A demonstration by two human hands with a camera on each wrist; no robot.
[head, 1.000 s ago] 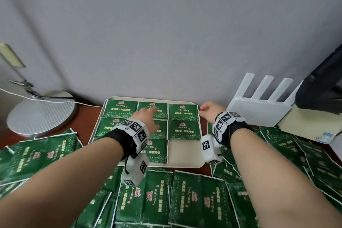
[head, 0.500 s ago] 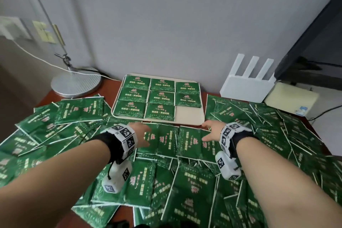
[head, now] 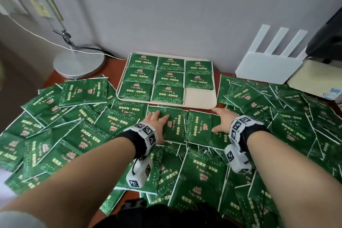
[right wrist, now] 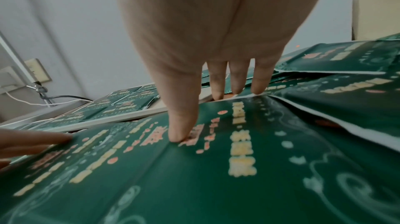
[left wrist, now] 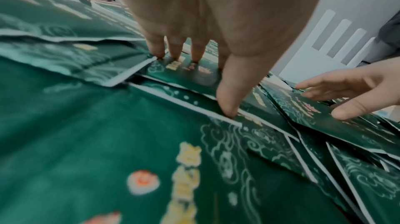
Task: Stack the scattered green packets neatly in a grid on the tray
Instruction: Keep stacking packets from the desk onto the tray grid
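At the far left of your worktop stands a lamp base by the wall; beside it, loose green packets lie scattered and overlapping across the wood; behind them, near the middle, is the tray, which holds eight packets in neat rows, and its near right cell is bare. Just in front of the tray, your left hand lies flat on one packet; the fingers are straight and a little spread, their tips touch the packet's far part, and the thumb presses near its white edge; nothing is gripped. Next to it, your right hand rests on the neighbour packet; here the fingers are also extended and relaxed, they reach to the packet's far edge near the tray rim, and the thumb presses on the printed face. The two packets lie side by side, edges nearly touching. Further right, more packets cover the worktop; behind them stands a white router against the wall.
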